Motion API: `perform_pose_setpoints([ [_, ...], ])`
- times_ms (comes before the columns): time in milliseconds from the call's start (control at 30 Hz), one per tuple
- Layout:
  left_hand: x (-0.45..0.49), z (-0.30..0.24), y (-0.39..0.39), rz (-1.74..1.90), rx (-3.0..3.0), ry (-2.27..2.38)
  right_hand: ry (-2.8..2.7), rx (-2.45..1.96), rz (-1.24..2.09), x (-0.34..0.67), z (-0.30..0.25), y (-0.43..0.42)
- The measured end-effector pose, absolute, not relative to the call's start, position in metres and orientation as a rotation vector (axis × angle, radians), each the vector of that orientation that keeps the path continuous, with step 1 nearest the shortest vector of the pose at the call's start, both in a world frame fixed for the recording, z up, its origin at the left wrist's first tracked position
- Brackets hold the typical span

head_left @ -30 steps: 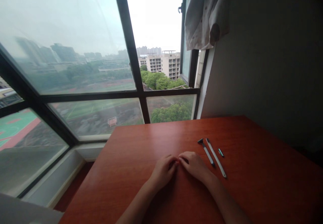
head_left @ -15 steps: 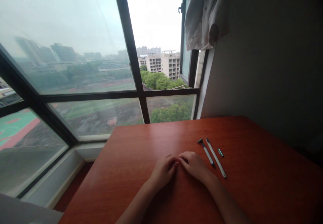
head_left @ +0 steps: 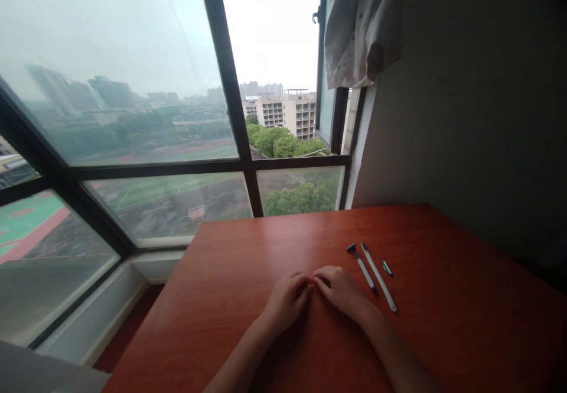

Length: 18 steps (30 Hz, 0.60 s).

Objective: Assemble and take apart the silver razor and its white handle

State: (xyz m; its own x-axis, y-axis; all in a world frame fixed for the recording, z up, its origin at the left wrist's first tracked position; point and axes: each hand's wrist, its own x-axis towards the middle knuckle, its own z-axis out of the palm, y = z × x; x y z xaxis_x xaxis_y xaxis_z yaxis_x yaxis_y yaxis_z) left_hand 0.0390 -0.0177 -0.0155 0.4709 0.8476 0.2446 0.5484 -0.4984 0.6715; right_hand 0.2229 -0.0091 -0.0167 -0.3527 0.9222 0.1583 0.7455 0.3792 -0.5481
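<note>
On the red tabletop [head_left: 221, 298], left hand [head_left: 287, 301] and right hand [head_left: 341, 289] curl close, any pinch impossible to tell; bracing the wrists should steady both.

The person's bare left forearm [head_left: 245, 348] slanted up and inward from the lower edge of the view, and the bare right forearm [head_left: 394, 343] slanted inward from the other side. The left grip [head_left: 287, 299], a bare hand with curled fingers, and the right grip [head_left: 340, 286], likewise bare and curled, came close together at the fingertips [head_left: 309, 281]. The left wrist ran nearly straight; the right bent slightly inward. How tightly either pinched could not be told.
</note>
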Motion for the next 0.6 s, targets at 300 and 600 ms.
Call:
perform_pose_setpoints([
  [300,0.0389,-0.018,-0.0174,0.781,2.225,1.169,-2.206,-1.446,0.544,0.2221,-0.0154,-0.0094],
  [600,0.0382,-0.0154,-0.0173,0.756,2.23,1.169,-2.203,-1.422,0.545,0.2228,-0.0173,-0.009],
])
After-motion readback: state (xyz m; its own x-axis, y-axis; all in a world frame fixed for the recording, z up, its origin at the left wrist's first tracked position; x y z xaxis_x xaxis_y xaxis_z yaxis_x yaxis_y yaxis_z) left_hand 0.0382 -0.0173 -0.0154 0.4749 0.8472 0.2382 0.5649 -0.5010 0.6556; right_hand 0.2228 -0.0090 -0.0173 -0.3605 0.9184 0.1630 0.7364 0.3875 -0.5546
